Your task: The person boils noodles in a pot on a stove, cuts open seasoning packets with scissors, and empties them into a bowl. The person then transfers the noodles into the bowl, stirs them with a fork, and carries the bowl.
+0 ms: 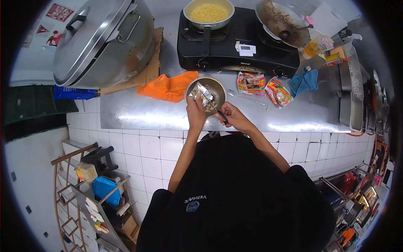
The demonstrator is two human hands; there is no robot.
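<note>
Over a metal bowl point(223, 87) on the steel counter, my left hand point(195, 111) pinches a silver foil sachet point(202, 93) with some green and yellow print. My right hand point(236, 117) is closed on the black handle of a pair of scissors point(222, 117), whose blades reach up to the sachet's right side. Whether the foil is cut I cannot tell. Some pale bits show in the bowl below my hands. To the right of the bowl lies a fork point(247, 97). Two printed noodle packets point(251, 83) lie further right.
Behind the bowl, a black gas stove point(235, 63) carries a pan of noodles point(208, 13), a dirty wok point(273, 17) and a small timer point(246, 49). An orange cloth point(166, 88) and a large lidded pot point(121, 59) are at left. A blue cloth point(304, 81) lies at right.
</note>
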